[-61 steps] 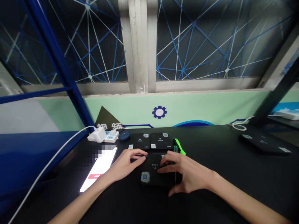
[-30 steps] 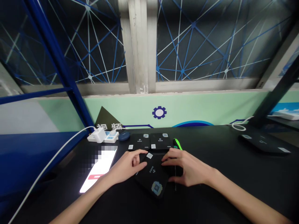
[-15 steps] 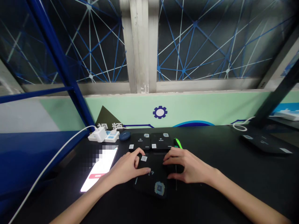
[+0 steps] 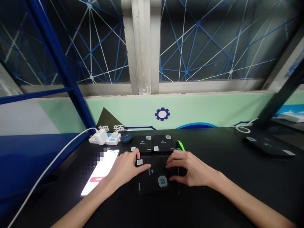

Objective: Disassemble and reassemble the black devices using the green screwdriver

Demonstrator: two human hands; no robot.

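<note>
A flat black box lies on the black table in front of me, with a white QR label and a silvery-blue sticker on top. My left hand grips its left side, thumb across the top and index finger bent at the far left corner. Beside the right edge, my right hand curves with fingers and thumb apart; whether its tips touch the box is hard to make out. Two similar boxes, a left one and a right one, lie side by side just beyond. A green-and-black handle pokes out behind my right hand.
Left of my left hand lies a lit phone, partly pixelated. Behind it are a white power strip with a charger and a dark blue round item. Another black device rests far right.
The near box has turned to sit squarer to the two behind it, its near end swinging away from me. My left hand shifted slightly left with it; the right hand barely moved.
</note>
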